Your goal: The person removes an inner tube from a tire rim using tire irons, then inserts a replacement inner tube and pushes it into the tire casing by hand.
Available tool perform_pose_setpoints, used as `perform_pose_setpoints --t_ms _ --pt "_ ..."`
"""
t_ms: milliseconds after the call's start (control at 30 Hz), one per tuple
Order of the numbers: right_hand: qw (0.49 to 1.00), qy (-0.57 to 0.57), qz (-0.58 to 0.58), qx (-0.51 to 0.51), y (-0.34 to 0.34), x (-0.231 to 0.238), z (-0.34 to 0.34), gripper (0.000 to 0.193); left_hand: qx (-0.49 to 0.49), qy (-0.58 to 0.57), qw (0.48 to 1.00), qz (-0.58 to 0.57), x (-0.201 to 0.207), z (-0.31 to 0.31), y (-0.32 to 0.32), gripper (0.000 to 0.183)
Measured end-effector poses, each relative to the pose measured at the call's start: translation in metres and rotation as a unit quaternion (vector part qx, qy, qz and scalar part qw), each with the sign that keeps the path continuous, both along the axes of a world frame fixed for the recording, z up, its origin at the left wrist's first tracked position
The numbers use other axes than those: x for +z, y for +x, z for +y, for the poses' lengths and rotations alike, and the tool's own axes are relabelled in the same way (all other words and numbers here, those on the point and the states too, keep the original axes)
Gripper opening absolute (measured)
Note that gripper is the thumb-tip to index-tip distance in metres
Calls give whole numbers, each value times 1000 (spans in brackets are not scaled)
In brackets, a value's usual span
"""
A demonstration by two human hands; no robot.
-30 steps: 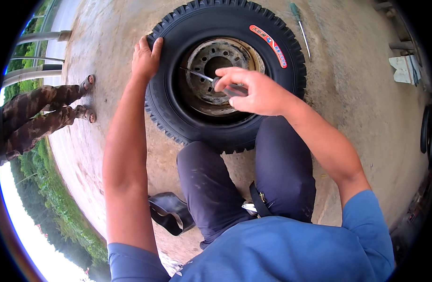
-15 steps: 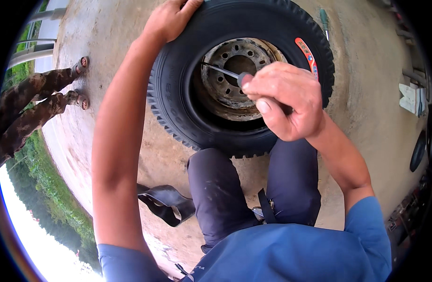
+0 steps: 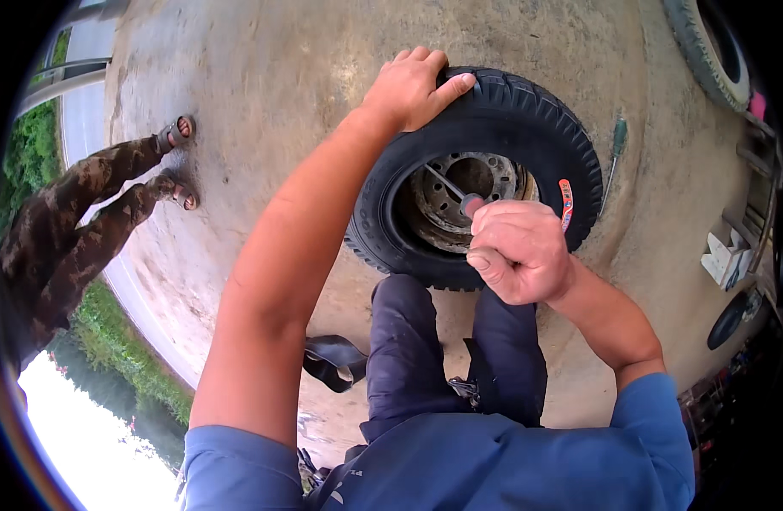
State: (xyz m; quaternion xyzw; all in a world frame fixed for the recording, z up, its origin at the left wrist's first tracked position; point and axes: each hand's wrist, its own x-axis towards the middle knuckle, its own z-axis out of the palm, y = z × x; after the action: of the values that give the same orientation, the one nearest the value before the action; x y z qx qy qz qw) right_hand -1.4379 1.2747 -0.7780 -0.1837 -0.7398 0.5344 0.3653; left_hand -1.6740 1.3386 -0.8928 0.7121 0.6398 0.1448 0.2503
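A large black tyre (image 3: 383,196), with a rusty, pale steel wheel rim (image 3: 443,204) inside its opening, is in front of my knees. My left hand (image 3: 417,89) grips the tyre's far edge, its thumb along the tread and its fingertips partly hidden over the far side. In my right hand (image 3: 523,255), closed in a fist above the near right sidewall, is a screwdriver (image 3: 471,204) with a red and grey handle. Its metal shaft points far left into the opening, near the inner edge; whether the tip touches is unclear. An orange label (image 3: 566,204) is on the right sidewall.
A green-handled screwdriver (image 3: 617,149) lies right of the tyre. A black rubber strip (image 3: 333,362) lies left of my legs. Another person's legs (image 3: 93,204) stand at the left. Another tyre (image 3: 707,55), a whitish box (image 3: 728,255) and a small wheel (image 3: 728,322) are at the right.
My view has shifted, so the tyre appears smaller and further right. My left hand still holds its far edge. The screwdriver stays in my right fist, its shaft now slanting more steeply.
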Motion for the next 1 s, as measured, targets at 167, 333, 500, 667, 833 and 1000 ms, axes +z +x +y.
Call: perform_pose_setpoints --t_ms 167,333,500,667,833,1000 --pt "994 -92 -54 2 -6 7 37 17 -14 -61 998 -3 2 22 -7 65" --pt "984 -152 -93 -12 -17 12 64 19 -29 -97 994 -39 1 46 -18 60" --pt "956 -233 -146 -105 -22 -3 96 21 -26 -128 989 -69 -14 67 -24 58" --pt "869 -412 -216 -166 -23 -14 133 36 -25 -156 983 -90 -44 79 -32 59" --pt "804 -540 -134 -209 -10 -82 178 46 -17 -170 979 -113 -63 82 -36 60" --pt "818 -534 -130 -171 10 -127 203 43 -23 -135 985 -106 -70 80 -30 61"
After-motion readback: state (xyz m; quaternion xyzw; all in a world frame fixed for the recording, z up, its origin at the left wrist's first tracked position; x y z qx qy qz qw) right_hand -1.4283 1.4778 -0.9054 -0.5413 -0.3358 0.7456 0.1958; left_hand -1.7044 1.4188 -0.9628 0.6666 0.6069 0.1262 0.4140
